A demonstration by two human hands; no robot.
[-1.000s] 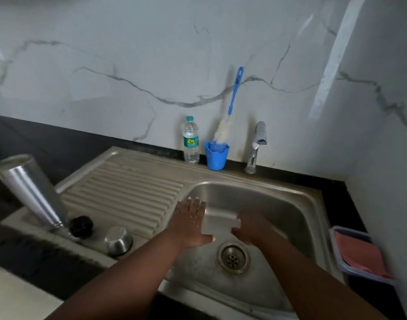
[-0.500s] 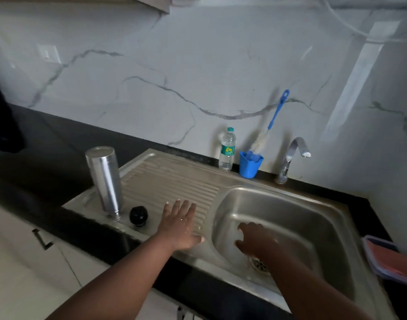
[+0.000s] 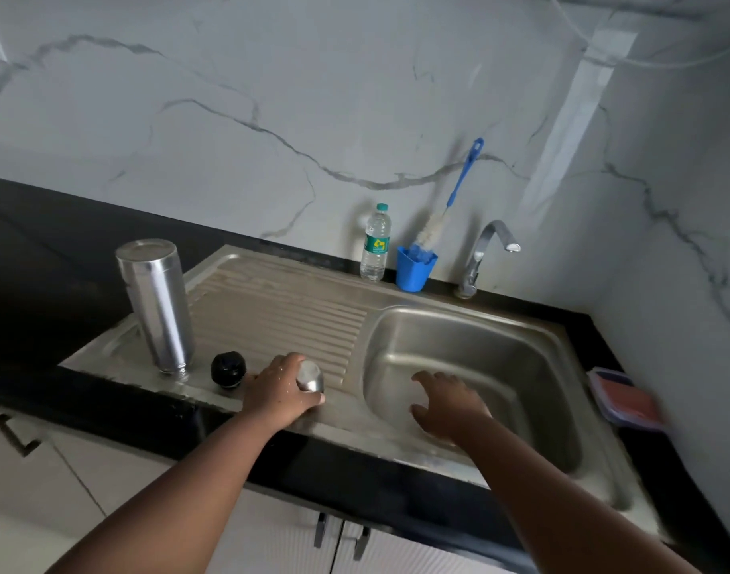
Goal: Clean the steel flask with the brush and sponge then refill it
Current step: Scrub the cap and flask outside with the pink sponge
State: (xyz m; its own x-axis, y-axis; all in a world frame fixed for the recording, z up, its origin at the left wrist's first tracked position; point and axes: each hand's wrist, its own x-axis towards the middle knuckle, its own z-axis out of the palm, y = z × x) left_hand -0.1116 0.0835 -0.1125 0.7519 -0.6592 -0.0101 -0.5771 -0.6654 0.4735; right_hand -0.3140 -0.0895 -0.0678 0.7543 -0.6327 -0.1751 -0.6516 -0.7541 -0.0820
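Hiding steel cup (image 3: 310,377): left hand (image 3: 281,389), seemingly.

Your two arms are bare all the way up, with no sleeves showing. Your left hand (image 3: 282,387) has tiny shiny drops of water on its back. Your right hand (image 3: 446,403) wears nothing at all.

Wall (image 3: 272,76): white marble, grey veins. Counter (image 3: 44,250): black. Sink (image 3: 471,337) and flask (image 3: 158,304): silver steel; drainboard ribbed. Stopper (image 3: 228,368): black. Brush (image 3: 458,192): blue handle, white bristles, in blue cup (image 3: 413,271). Bottle (image 3: 374,242): clear, green label and cap. Tray (image 3: 628,401), right edge: pink-red contents.
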